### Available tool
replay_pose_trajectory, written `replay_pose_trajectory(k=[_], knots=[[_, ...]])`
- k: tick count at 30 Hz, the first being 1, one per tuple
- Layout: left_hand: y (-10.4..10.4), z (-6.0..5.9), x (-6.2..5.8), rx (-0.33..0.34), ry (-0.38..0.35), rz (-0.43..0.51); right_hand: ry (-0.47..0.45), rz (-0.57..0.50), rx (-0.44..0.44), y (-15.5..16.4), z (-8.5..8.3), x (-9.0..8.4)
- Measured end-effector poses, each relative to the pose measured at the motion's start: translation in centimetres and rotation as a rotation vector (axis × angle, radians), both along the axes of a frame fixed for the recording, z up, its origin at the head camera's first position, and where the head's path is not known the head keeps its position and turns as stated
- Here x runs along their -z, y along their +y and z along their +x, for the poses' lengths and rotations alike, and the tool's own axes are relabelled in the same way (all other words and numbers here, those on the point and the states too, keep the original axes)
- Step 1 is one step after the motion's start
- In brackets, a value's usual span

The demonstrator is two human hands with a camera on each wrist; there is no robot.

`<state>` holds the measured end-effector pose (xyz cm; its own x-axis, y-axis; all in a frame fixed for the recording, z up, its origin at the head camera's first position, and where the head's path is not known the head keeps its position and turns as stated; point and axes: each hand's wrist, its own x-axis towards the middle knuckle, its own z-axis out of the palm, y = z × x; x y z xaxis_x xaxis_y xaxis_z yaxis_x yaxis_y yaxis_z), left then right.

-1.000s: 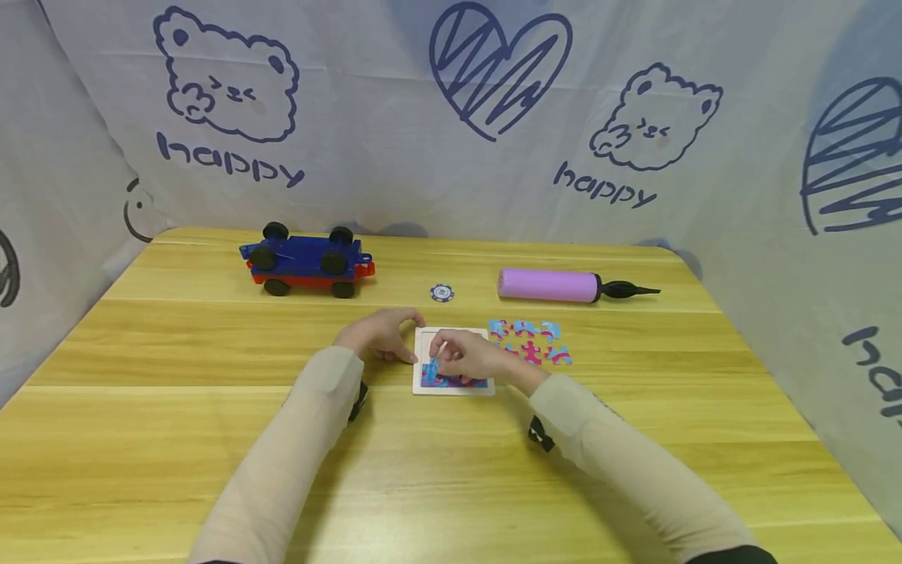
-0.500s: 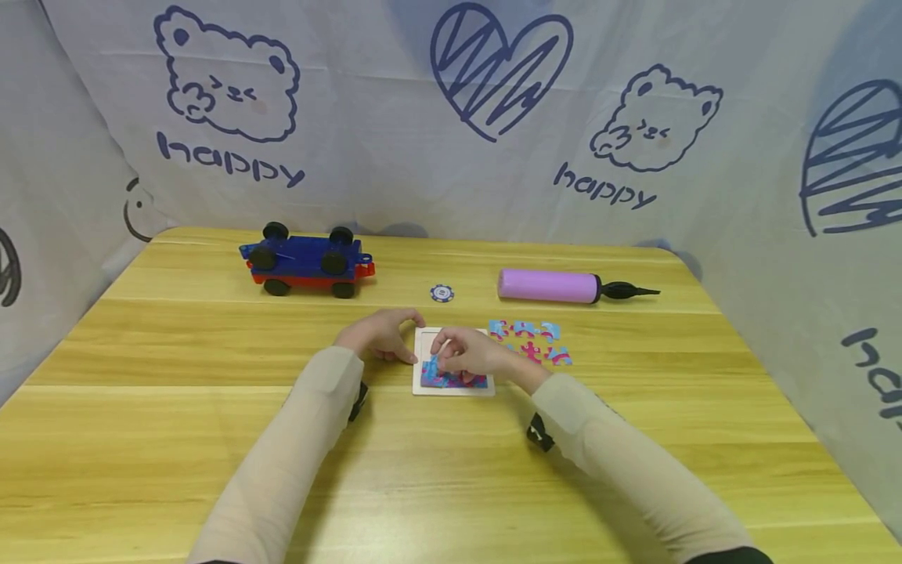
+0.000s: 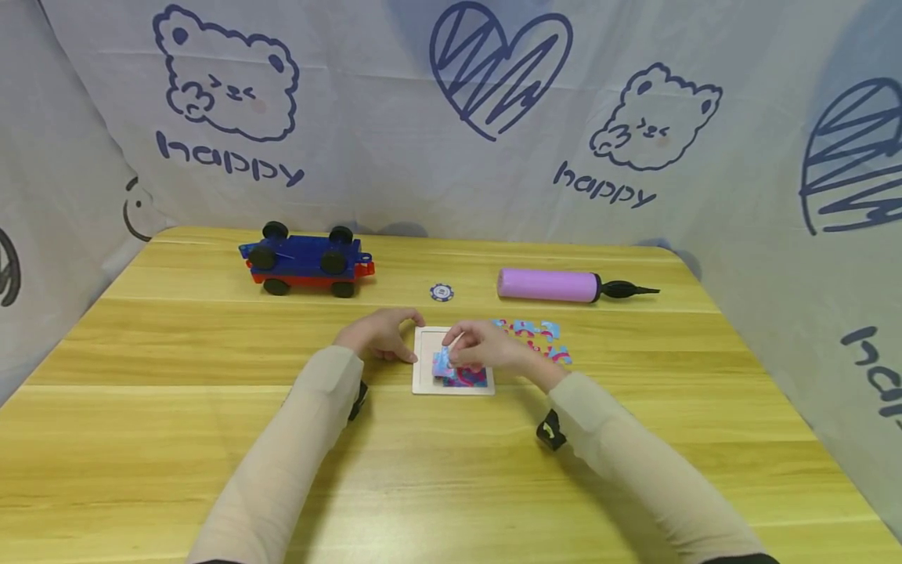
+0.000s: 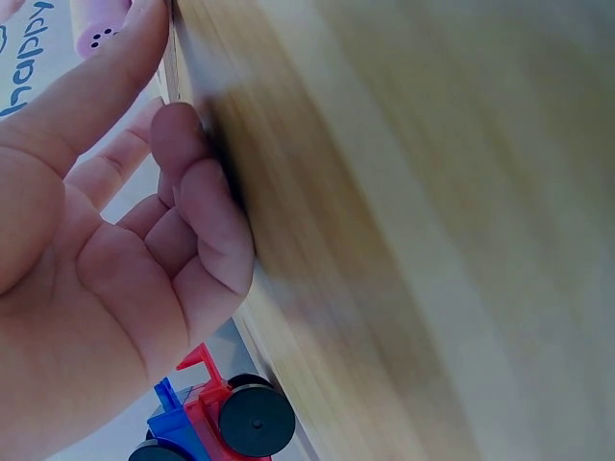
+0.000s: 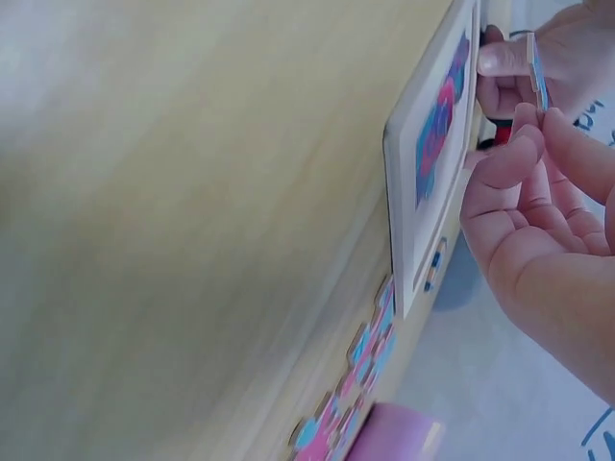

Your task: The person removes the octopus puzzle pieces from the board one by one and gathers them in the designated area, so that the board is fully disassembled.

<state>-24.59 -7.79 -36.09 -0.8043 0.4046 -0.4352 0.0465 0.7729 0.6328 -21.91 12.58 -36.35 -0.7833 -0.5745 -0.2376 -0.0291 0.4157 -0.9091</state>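
Observation:
A pale square puzzle tray (image 3: 427, 385) lies on the table, with blue, pink and purple pieces (image 3: 474, 379) at its lower right. Its lower left shows bare wood. My right hand (image 3: 486, 346) pinches a light-blue jigsaw piece (image 3: 441, 365) between thumb and index finger, raised over the tray; the right wrist view shows this piece (image 5: 536, 72) almost edge-on. At the tray's left side, my left hand (image 3: 380, 335) holds the frame, thumb on the left edge and index finger at the upper corner. Its other fingers (image 4: 216, 230) are curled against the tabletop.
Several loose jigsaw pieces (image 3: 550, 331) lie right of the tray, partly behind my right hand. Behind are a blue-and-red toy vehicle (image 3: 306, 262) with wheels up, a poker chip (image 3: 441, 292) and a purple hand pump (image 3: 550, 285). A printed cloth (image 3: 395, 172) hangs behind the table.
My right hand has risen slightly and moved right, lifting the blue piece off the tray's lower left, where the wood is now exposed. My left hand stays put.

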Motion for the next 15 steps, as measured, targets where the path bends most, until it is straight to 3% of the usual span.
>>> replay_pose_trajectory(k=[15], knots=[[0.0,0.2,-0.1,-0.009,0.003,-0.001,-0.01,-0.059,0.025,3.0,0.0,-0.2]])
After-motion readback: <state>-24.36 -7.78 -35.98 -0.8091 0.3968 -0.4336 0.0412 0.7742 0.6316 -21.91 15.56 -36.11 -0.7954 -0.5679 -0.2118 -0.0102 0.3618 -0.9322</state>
